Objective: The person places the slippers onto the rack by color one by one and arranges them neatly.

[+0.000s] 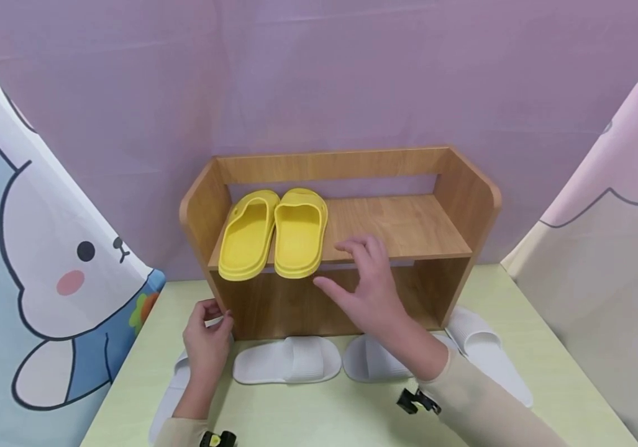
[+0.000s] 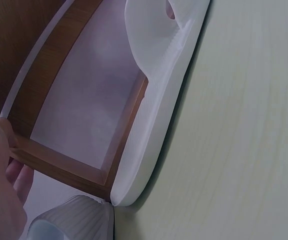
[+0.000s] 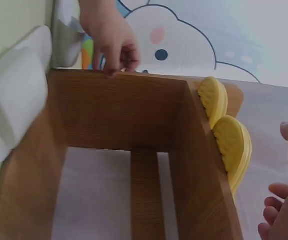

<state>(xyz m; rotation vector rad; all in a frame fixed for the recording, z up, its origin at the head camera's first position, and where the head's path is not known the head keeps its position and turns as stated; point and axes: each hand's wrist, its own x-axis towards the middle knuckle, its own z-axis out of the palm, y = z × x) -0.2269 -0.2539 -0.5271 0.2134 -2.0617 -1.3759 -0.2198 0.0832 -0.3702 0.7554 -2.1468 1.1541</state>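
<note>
My left hand (image 1: 209,338) pinches the lower left side panel of a wooden shoe rack (image 1: 402,223). In the left wrist view its thumb lies inside the panel (image 2: 59,167) and its fingers outside. A pair of yellow slippers stands on the upper shelf at the left: a left slipper (image 1: 247,239) and a right slipper (image 1: 298,239), toes to the back, heels over the front edge. My right hand (image 1: 371,285) hovers in front of that shelf, just right of the yellow pair, thumb and fingers apart with nothing between them.
White slippers lie about the rack's foot: one (image 1: 287,361) along the front, another (image 1: 374,360) partly behind my right forearm, one (image 1: 489,354) at the right, one (image 1: 170,397) beside my left arm. A purple cloth (image 1: 330,81) hangs behind; the table (image 1: 307,416) is pale green.
</note>
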